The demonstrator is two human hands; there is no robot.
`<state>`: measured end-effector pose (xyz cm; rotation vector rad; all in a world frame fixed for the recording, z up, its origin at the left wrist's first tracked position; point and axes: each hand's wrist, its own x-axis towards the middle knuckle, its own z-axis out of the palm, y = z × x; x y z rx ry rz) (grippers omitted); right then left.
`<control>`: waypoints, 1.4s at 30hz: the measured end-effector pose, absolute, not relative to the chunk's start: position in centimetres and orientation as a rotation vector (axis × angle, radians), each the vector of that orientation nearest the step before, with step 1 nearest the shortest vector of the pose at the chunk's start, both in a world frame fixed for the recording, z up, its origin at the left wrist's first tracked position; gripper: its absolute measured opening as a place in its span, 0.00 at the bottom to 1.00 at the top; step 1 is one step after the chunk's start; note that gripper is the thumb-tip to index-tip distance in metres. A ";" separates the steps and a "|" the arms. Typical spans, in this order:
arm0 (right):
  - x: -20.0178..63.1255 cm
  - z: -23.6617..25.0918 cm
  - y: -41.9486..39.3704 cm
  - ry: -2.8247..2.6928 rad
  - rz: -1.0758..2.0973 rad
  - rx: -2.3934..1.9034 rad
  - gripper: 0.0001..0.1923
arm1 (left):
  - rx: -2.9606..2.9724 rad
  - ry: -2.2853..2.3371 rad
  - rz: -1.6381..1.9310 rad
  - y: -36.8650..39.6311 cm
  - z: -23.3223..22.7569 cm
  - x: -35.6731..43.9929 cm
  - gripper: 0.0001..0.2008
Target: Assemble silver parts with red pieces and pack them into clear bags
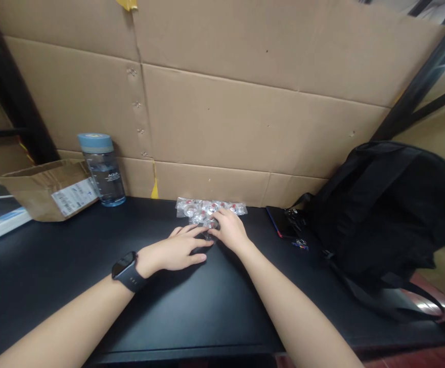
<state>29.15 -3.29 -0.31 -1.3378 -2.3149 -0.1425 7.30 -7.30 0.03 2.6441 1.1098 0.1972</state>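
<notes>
Black counter, cardboard wall behind. Item: clear plastic packets of small red-and-silver parts, at the counter's back edge. Your right hand rests fingers-down on them; your left hand lies flat, fingertips touching them. Nearby: blue-capped water bottle, black backpack.

One head-worn camera looks forward and down, close over the black desk, facing the cardboard wall straight ahead; both forearms enter from below.
</notes>
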 end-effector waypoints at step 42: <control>32.2 1.1 -2.9 -2.169 0.344 -1.374 0.07 | 2.359 1.372 1.092 -5.1 -0.5 9.1 0.14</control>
